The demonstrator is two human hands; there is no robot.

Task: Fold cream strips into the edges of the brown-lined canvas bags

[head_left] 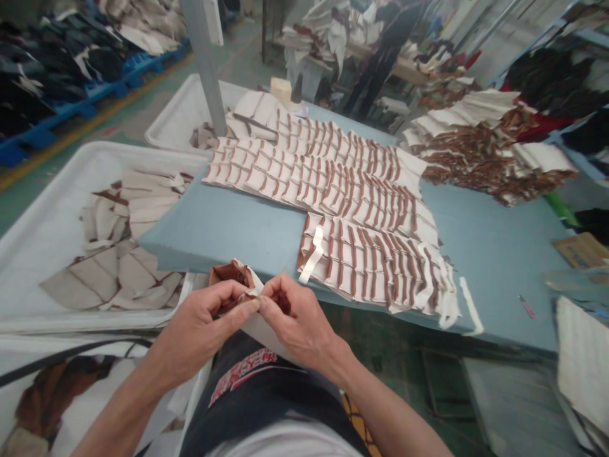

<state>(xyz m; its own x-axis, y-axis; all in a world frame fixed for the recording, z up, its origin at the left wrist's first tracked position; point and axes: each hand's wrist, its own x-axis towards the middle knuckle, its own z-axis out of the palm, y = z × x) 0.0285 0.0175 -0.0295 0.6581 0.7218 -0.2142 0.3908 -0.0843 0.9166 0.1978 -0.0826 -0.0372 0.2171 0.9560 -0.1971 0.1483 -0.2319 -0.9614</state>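
Note:
My left hand (204,324) and my right hand (297,320) meet just in front of the blue table's near edge, fingers pinched together on one small cream and brown fabric piece (235,274). The piece is folded, its brown side showing above my left fingers. Right behind my hands, overlapping rows of the same cream pieces with brown trim (371,260) lie on the blue table (223,228). Longer rows (323,171) lie further back.
A white tub (52,216) on the left holds loose cream pieces. A second white tub (183,117) stands behind it by a grey post (204,63). A heap of finished pieces (480,149) sits at the table's far right. Cardboard and papers lie at the right edge.

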